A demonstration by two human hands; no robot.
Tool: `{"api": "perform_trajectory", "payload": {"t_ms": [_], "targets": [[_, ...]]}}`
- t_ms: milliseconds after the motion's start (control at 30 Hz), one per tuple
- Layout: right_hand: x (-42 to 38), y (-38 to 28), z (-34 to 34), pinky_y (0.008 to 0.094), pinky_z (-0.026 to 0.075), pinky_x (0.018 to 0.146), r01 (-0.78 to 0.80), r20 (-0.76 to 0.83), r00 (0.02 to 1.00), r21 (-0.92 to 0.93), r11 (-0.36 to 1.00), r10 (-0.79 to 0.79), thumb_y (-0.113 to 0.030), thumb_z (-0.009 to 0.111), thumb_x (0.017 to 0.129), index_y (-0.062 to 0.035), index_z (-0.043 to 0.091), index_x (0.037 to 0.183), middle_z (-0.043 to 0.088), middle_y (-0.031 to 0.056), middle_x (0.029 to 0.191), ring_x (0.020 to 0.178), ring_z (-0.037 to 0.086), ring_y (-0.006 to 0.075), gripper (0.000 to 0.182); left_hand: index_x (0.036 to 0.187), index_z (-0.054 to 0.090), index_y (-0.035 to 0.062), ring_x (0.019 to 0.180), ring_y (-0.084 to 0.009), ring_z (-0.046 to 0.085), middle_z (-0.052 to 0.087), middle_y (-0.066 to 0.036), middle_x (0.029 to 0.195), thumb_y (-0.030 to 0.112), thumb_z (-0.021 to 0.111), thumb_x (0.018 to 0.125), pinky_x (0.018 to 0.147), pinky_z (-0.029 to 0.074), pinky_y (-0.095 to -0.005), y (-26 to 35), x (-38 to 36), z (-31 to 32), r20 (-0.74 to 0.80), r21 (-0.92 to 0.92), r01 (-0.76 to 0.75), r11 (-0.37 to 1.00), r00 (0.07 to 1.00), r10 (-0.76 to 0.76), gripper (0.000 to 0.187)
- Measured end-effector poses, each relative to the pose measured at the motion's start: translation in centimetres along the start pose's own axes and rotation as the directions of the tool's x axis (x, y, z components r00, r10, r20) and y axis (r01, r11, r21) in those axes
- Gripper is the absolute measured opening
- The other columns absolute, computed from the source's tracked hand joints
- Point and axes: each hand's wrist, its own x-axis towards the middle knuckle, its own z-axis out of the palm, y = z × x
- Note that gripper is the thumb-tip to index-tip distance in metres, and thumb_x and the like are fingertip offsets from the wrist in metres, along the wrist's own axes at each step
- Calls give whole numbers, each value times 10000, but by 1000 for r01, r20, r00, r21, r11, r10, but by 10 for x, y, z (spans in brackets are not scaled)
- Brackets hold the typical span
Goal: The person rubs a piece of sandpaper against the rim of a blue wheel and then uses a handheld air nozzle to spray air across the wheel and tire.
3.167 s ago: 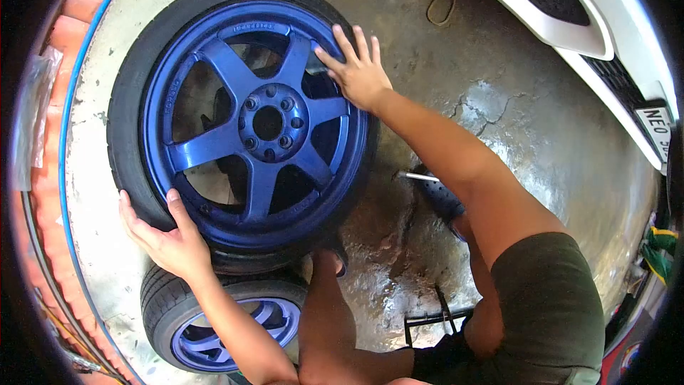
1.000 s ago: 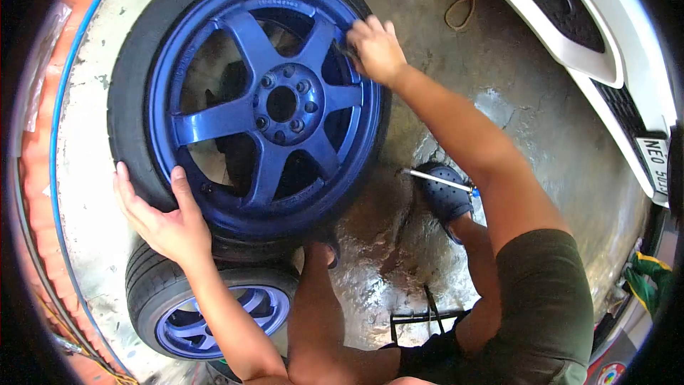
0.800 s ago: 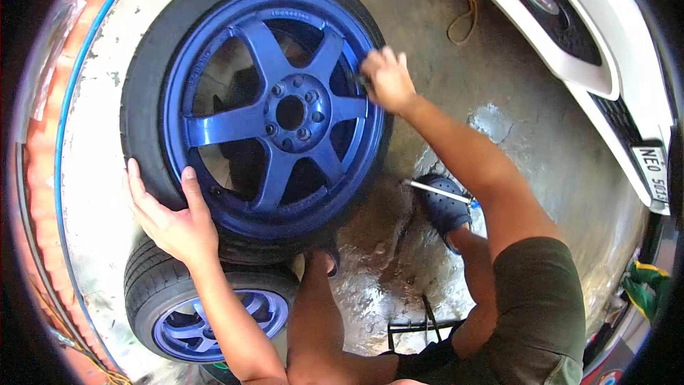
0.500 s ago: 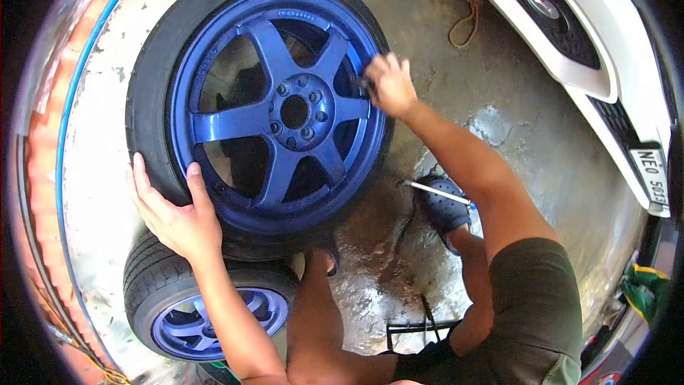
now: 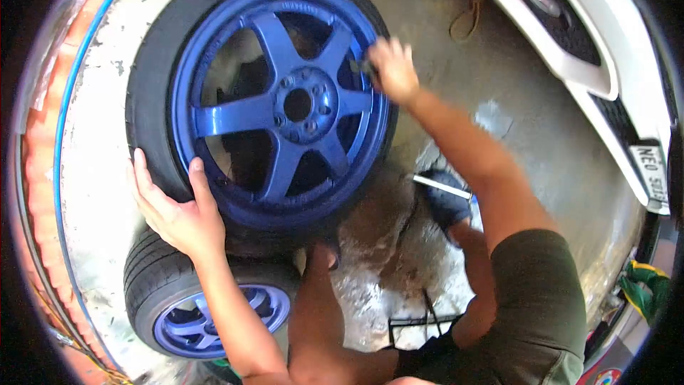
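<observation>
A large blue six-spoke wheel (image 5: 249, 112) with a black tyre (image 5: 153, 78) stands tilted in front of me. My left hand (image 5: 182, 217) rests on the tyre's lower left edge, fingers stretched out and thumb near the rim. At the right side of the rim, my right hand (image 5: 395, 71) is closed on a small dark object (image 5: 368, 69). Blur and my fingers hide what kind of object it is. Under my left forearm lies a second, smaller-looking blue wheel (image 5: 187, 328) with its tyre, touching the first.
To the right is a white car bumper (image 5: 591, 75) with a number plate (image 5: 650, 177). A white stick-like tool (image 5: 442, 185) lies by my right shoe (image 5: 445, 207). A rope loop (image 5: 465, 23) is on the wet floor. A blue hose (image 5: 68, 114) runs along the left.
My right hand has moved slightly upward along the rim with the dark object. The large wheel sits slightly higher in view, and my left hand keeps its place on the tyre.
</observation>
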Motion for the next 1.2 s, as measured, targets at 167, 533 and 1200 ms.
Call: {"api": "perform_trajectory", "payload": {"t_ms": [167, 533, 1200], "targets": [[11, -2, -13, 531, 448, 931, -30, 142, 990, 103, 994, 15, -166, 822, 767, -194, 716, 1094, 614, 36, 1127, 1178, 569, 306, 345, 1578, 519, 69, 1465, -429, 514, 557, -233, 1569, 359, 841, 938, 1226, 383, -521, -1, -2, -1, 12, 6, 29, 1000, 999, -29, 773], [31, 6, -11, 529, 435, 916, -55, 74, 996, 132, 990, 46, -212, 812, 806, -188, 695, 1029, 609, 43, 1115, 1173, 547, 338, 253, 1579, 516, 54, 1478, -418, 506, 562, -208, 1579, 375, 819, 964, 1234, 372, -515, -1, -2, -1, -3, 23, -16, 1000, 1000, 16, 757], [-125, -78, -206, 413, 570, 886, -527, 455, 659, 847, 63, -599, -134, 811, 937, -94, 501, 1502, 706, 158, 1211, 1074, 703, 266, 646, 1470, 601, 3, 1301, -432, 673, 649, -276, 1448, 179, 895, 851, 1086, 550, -452, 134, -99, -80, 811, -552, 429, 715, 476, 341, 708]]}}
